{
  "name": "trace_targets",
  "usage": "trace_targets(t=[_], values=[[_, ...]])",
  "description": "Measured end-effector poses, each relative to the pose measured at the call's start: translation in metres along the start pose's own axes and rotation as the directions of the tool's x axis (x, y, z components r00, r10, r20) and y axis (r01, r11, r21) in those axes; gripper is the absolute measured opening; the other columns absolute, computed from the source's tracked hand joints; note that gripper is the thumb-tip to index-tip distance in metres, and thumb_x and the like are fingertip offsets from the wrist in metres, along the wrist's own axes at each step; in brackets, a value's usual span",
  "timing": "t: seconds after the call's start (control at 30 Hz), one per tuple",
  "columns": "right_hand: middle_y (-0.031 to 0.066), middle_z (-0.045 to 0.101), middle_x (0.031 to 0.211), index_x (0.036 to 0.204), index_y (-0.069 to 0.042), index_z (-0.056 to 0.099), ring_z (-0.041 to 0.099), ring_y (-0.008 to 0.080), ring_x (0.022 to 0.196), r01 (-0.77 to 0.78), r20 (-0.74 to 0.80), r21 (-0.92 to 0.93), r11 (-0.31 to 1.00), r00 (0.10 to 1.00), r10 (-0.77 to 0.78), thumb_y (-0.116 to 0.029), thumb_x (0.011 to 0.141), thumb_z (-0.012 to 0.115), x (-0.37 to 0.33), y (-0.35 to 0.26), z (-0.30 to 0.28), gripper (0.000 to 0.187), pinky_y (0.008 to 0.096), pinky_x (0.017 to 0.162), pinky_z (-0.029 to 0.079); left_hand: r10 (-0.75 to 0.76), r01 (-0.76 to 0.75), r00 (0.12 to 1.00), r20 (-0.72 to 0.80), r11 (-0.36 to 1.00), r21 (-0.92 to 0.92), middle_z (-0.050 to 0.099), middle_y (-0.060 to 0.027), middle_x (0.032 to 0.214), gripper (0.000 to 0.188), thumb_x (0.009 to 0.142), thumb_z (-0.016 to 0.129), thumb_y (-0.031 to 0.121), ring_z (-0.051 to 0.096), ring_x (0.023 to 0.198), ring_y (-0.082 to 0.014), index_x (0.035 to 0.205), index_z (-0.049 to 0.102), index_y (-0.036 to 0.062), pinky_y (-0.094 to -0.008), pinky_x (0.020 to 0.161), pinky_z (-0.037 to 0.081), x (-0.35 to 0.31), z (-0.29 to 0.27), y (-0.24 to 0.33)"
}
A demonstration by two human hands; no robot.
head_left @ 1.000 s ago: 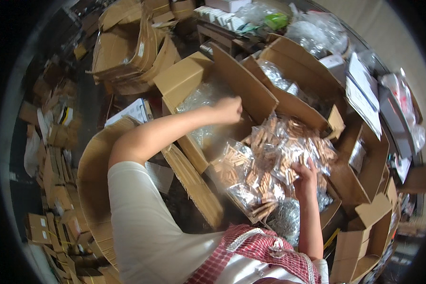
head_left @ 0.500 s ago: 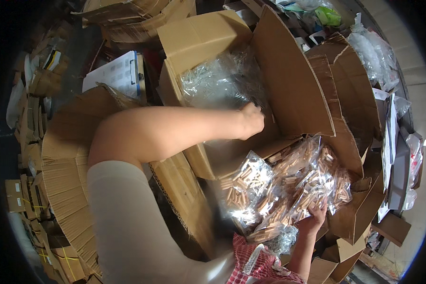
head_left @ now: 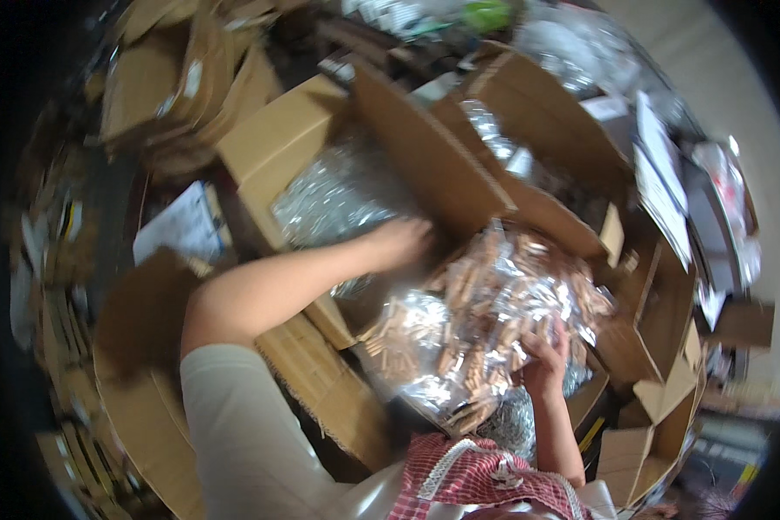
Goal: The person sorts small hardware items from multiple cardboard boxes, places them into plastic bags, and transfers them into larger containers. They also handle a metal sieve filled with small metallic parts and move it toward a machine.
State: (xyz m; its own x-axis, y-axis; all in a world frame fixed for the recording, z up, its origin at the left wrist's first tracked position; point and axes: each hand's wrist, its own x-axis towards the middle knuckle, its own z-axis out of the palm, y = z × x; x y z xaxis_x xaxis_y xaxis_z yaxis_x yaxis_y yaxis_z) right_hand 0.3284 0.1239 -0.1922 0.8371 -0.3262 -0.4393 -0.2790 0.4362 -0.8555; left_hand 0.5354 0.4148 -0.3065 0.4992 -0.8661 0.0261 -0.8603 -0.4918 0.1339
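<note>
My left hand (head_left: pixel 405 243) reaches into an open cardboard box (head_left: pixel 260 169), its curled fingers blurred and turned down; anything in them is hidden. Clear plastic bags of small, shiny parts (head_left: pixel 329 195) lie inside that box beside it. My right hand (head_left: pixel 546 360) is closed on a clear bag of wooden dowels (head_left: pixel 516 342) at the near edge of a pile. More bags of dowels (head_left: pixel 407 342) lie to its left, in front of the box. Just below the pile, a crumpled bag of silvery pieces (head_left: pixel 511 425) shows next to my right wrist.
A tall cardboard flap (head_left: pixel 433 143) stands beyond the pile. Another open carton (head_left: pixel 546 108) lies behind it. A clipboard with papers (head_left: pixel 182 225) rests at the left, near a large curved cardboard sheet (head_left: pixel 139 329). White papers (head_left: pixel 659 186) stand upright at the right.
The whole view has shifted, carrying the boxes and pile left. My left hand remains low in the box, nearer the dowel bags. My right hand still grips the pile's near side.
</note>
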Motion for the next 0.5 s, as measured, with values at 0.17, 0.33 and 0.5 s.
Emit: trace_targets(t=[0.17, 0.33, 0.5], values=[[0.0172, 0.062, 0.123, 0.152, -0.007, 0.032, 0.066, 0.0269, 0.105, -0.009, 0.257, 0.021, 1.0, 0.966, 0.003, 0.006, 0.082, 0.063, -0.013, -0.004, -0.011, 0.077, 0.0376, 0.09, 0.055, -0.078, 0.075, 0.997, -0.015, 0.987, -0.142, 0.056, -0.0266, 0.128, 0.058, 0.075, 0.064, 0.005, 0.052, 0.121, -0.0431, 0.131, 0.054, -0.0017, -0.0479, 0.1, 0.048, -0.014, -0.035, 0.011], [0.0103, 0.058, 0.13, 0.146, -0.002, 0.044, 0.06, 0.0178, 0.112, 0.261, 0.262, -0.375, 0.89, 0.95, -0.168, -0.008, 0.086, 0.071, -0.038, -0.01, -0.055, 0.067, 0.0309, 0.092, 0.051, -0.465, 0.507, 0.86, 0.212, 0.828, -0.238, 0.069, -0.0217, 0.091, 0.024, 0.077, 0.058, 0.002, 0.066, 0.092, -0.0392, 0.1, 0.068, 0.0026, -0.0431, 0.082, 0.052, -0.003, -0.095, 0.003], [0.0169, 0.061, 0.127, 0.14, 0.003, 0.047, 0.062, 0.023, 0.111, 0.104, -0.021, -0.029, 0.994, 0.994, -0.104, -0.02, 0.088, 0.074, -0.074, -0.024, -0.142, 0.063, 0.0355, 0.096, 0.051, -0.537, 0.525, 0.832, 0.139, 0.68, -0.512, 0.061, -0.0057, 0.073, 0.016, 0.081, 0.05, 0.001, 0.056, 0.069, -0.0156, 0.088, 0.065, 0.0019, -0.0308, 0.064, 0.046, -0.023, -0.17, 0.003]])
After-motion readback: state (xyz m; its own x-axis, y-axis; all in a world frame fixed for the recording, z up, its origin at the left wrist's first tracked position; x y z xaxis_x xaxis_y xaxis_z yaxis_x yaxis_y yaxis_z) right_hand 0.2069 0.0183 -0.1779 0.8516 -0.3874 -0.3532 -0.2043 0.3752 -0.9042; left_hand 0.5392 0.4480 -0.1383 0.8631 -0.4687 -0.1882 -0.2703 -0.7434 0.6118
